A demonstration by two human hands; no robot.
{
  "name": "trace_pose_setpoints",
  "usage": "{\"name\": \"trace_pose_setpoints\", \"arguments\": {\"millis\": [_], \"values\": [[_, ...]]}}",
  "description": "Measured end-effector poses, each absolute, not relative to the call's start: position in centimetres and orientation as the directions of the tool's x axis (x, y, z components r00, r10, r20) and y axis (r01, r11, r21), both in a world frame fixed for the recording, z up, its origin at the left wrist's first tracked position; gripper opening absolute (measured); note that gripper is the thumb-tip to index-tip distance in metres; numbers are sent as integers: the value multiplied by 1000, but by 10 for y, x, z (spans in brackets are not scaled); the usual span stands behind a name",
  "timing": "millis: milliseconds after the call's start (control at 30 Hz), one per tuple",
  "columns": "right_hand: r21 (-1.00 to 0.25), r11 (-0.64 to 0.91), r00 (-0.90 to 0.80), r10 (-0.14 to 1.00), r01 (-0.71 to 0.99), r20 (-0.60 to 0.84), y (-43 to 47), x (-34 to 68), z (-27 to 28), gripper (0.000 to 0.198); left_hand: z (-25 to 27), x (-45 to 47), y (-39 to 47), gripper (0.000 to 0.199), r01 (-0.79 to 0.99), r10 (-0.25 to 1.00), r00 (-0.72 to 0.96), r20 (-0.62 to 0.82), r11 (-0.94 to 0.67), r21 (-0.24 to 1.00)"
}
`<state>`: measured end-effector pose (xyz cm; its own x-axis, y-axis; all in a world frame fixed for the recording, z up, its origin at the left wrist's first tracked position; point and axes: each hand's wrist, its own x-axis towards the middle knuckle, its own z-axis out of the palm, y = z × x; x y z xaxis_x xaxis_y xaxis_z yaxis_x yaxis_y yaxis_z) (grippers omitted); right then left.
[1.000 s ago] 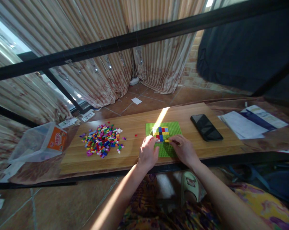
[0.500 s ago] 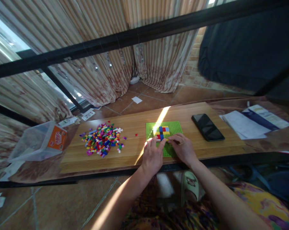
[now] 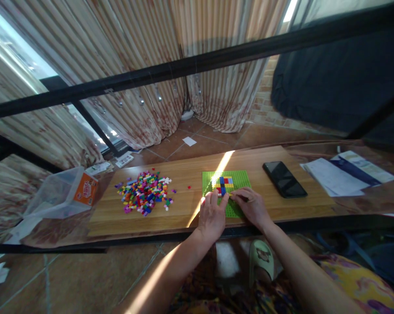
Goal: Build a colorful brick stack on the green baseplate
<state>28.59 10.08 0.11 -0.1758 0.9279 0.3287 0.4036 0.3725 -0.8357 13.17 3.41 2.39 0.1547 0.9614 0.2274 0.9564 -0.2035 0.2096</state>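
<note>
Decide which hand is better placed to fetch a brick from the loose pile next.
Probably the left hand: it is nearer the loose pile, with the right hand farther off beyond it.

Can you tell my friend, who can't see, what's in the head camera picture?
A person's left hand and right hand are close together at colorful toy bricks on a green studded plate. Left of it, a pile of loose bricks lies on a wooden board, with a clear tub farther left; a black phone lies right of the plate.
</note>
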Motion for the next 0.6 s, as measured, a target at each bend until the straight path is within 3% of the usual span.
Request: {"name": "trace_pose_setpoints", "arguments": {"millis": [200,333,600], "values": [[-942,203,85,969,267,232,109,298,3,29,30,114,13,62,898,957,126,261,-222,380],[-981,99,260,955,169,141,114,304,4,27,28,81,-5,52,892,951,19,308,-156,425],[-971,83,218,967,226,133,109,300,8,25,18,-10,-31,18,893,858,-376,349,235,384]]}}
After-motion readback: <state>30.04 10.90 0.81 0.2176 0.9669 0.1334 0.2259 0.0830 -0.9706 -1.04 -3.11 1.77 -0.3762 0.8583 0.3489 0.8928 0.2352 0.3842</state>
